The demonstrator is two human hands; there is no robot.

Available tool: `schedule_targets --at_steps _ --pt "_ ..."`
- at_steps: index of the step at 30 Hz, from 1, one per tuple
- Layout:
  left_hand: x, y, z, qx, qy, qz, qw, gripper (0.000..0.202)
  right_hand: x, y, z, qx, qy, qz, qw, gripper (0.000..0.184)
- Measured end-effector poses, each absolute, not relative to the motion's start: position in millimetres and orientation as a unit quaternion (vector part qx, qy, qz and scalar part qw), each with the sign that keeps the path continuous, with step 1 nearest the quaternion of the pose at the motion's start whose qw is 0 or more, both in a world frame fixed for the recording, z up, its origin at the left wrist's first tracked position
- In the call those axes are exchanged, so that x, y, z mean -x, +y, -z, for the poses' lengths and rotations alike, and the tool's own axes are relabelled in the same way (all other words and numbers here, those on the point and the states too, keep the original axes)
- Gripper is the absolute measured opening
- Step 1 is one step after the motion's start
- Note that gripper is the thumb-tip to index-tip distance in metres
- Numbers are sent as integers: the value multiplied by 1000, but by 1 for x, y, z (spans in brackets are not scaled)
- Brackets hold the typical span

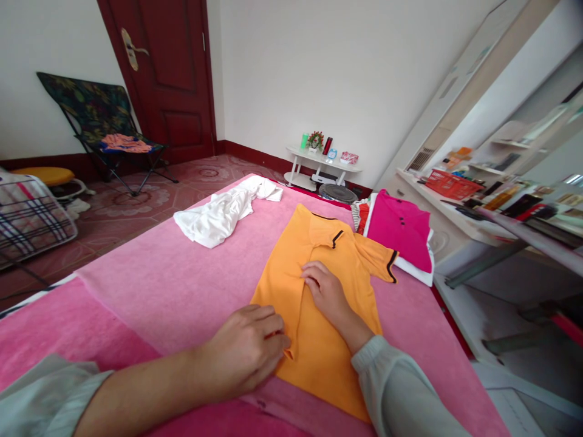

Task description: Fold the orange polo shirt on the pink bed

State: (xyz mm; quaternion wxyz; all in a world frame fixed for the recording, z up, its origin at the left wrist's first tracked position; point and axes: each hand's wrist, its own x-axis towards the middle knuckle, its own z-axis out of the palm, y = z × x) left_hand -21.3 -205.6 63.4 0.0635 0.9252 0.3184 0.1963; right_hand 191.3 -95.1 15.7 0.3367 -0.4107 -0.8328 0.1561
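Note:
An orange polo shirt (pixel 319 267) with black trim lies on the pink blanket (pixel 173 285), its left side folded over the middle. My left hand (pixel 248 349) pinches the folded edge near the shirt's lower left, fingers closed on the cloth. My right hand (pixel 325 291) rests on the shirt's middle along the fold, fingers pressed flat on the fabric. One sleeve sticks out to the right.
A crumpled white garment (pixel 223 212) lies farther back on the blanket. A stack of folded clothes with a magenta shirt (pixel 401 227) on top sits at the right edge. A folding chair (pixel 104 121), a dark red door (pixel 168 73) and a small white table (pixel 323 164) stand beyond.

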Motion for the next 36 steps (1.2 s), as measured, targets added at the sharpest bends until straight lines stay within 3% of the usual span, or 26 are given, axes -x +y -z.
schedule_targets --at_steps 8,13,18,22,28,36 --pt "13 -210 -61 -922 320 -159 150 14 -197 -98 -17 420 -828 -143 342 20" --pt "13 -194 -71 -914 304 -146 225 25 -194 -82 -20 503 -790 -103 335 15" --pt "-3 -154 -63 -898 379 -190 123 20 -195 -35 -25 669 -687 -148 243 25" --pt "-19 -136 -38 -890 410 -189 60 43 -190 -15 -28 713 -644 -170 219 47" --pt "-25 -136 -17 -901 396 -172 40 57 -176 -16 -22 767 -591 -68 238 24" --pt "-23 -137 -13 -887 428 -165 46 66 -183 -13 -18 765 -584 -36 269 19"
